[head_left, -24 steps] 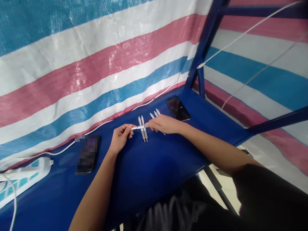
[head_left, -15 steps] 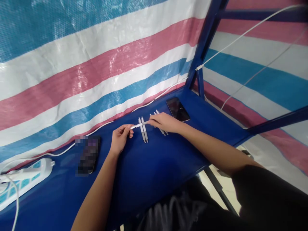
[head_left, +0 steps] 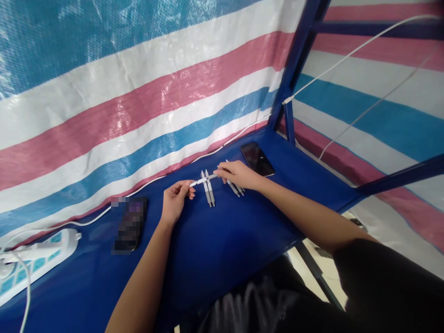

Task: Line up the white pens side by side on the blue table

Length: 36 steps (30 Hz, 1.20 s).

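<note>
Left hand [head_left: 175, 202], fingers pinched on near-left end of white pen [head_left: 203, 181]; right hand [head_left: 236, 174] pinching its far-right end, pen held crosswise just above two pens [head_left: 208, 188] lying on blue table [head_left: 222, 240]; risk: a slack pinch drops it, scattering the pair; phone [head_left: 257, 158] beyond.

We see white plastic pens [head_left: 208, 188], smooth w/ slight sheen, on a matt blue table [head_left: 222, 240]. Phone [head_left: 257, 158]: glossy black glass. Wall tarp [head_left: 138, 101]: woven plastic, shiny, coarse weave. Frame post [head_left: 294, 64]: blue painted metal. Power strip [head_left: 38, 259]: smooth white plastic.
</note>
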Available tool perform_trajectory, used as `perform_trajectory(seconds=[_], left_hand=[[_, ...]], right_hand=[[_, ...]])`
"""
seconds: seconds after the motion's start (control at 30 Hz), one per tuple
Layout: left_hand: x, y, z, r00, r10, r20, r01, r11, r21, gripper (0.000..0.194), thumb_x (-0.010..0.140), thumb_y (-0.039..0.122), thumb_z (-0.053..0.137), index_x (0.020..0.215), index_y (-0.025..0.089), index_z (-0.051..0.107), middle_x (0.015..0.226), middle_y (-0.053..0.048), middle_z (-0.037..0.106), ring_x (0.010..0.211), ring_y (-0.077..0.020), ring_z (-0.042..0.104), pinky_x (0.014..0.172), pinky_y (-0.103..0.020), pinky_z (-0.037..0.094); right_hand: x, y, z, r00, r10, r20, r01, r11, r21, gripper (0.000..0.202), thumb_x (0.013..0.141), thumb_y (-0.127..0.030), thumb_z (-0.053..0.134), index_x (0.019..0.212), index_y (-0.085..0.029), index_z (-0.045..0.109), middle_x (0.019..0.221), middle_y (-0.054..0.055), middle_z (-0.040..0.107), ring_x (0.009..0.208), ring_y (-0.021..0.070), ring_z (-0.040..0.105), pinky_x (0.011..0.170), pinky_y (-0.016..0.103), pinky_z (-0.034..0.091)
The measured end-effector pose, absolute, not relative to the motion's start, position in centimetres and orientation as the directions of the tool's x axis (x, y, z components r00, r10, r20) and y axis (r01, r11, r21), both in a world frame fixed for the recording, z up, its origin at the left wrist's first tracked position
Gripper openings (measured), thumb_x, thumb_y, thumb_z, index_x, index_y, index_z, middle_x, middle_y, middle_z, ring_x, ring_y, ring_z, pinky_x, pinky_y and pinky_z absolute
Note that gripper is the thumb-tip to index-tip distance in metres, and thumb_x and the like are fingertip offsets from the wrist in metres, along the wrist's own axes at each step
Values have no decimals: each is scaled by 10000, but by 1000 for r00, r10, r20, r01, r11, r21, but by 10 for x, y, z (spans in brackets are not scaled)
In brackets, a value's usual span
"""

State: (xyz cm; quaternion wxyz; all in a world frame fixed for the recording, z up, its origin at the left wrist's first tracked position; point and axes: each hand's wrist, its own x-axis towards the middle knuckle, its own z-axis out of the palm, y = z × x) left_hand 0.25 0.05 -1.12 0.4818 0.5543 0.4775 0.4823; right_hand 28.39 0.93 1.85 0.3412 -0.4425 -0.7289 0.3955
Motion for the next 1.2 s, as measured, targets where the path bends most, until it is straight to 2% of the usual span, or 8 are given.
perform_trajectory(seconds=[0.13, 0.23, 0.3, 0.43, 0.67, 0.77, 1.03, 1.2], left_hand=[[6, -2, -10, 94, 987, 127, 141, -140, 980, 506, 848, 642, 879, 986, 156, 857, 731, -45, 746, 634, -162, 649, 632, -310, 540], [9, -4, -11, 156, 975, 158, 253, -194, 948, 497, 853, 665, 862, 927, 174, 849, 710, -40, 735, 671, -173, 649, 672, -312, 526], [10, -4, -11, 182, 969, 168, 303, -218, 928, 501, 875, 685, 829, 896, 184, 838, 724, -42, 739, 703, -180, 653, 704, -314, 520], [8, -4, -10, 200, 968, 154, 351, -218, 911, 538, 926, 721, 748, 856, 191, 810, 702, -31, 709, 672, -169, 605, 692, -311, 485], [6, -2, -8, 207, 971, 122, 324, -186, 927, 557, 920, 740, 738, 857, 190, 798, 720, -39, 712, 675, -168, 605, 696, -311, 493], [6, -2, -7, 206, 971, 121, 318, -184, 930, 557, 918, 743, 741, 878, 191, 804, 725, -41, 718, 680, -173, 614, 695, -315, 505], [4, -1, -8, 207, 971, 121, 300, -181, 937, 535, 929, 722, 747, 893, 192, 810, 733, -39, 726, 698, -173, 632, 702, -309, 518], [5, -1, -8, 197, 972, 125, 283, -178, 942, 519, 923, 710, 762, 892, 194, 813, 730, -39, 725, 691, -174, 631, 690, -308, 518]], right_hand=[[283, 16, 12, -270, 934, 234, 132, 277, -952, 319, 927, -511, 813, 983, -225, 685, 782, -21, 631, 705, 155, 544, 696, 323, 437], [282, 20, 9, -192, 955, 227, -45, 222, -974, 360, 905, -561, 840, 989, -227, 737, 793, -13, 640, 698, 157, 565, 695, 336, 480], [280, 21, 8, -136, 965, 224, -118, 209, -971, 353, 875, -553, 875, 967, -228, 773, 837, 3, 692, 737, 162, 606, 741, 351, 529], [276, 20, 7, -38, 967, 253, -232, 237, -943, 365, 775, -493, 965, 989, -253, 795, 990, 27, 800, 939, 202, 726, 918, 395, 600], [282, 22, 13, -23, 950, 312, -279, 294, -914, 367, 797, -410, 972, 1100, -292, 800, 1065, 11, 853, 1018, 214, 774, 1044, 453, 600], [286, 25, 15, 27, 949, 314, -290, 308, -906, 407, 786, -419, 982, 1123, -294, 791, 1088, 12, 854, 1061, 228, 781, 1081, 473, 590], [297, 34, 17, 105, 946, 306, -276, 323, -905, 511, 734, -473, 999, 1141, -290, 751, 1051, 8, 851, 1065, 242, 778, 1090, 481, 572], [300, 35, 19, 126, 952, 277, -257, 302, -918, 494, 735, -434, 981, 1131, -281, 728, 1078, 24, 844, 1146, 253, 767, 1137, 489, 548]])
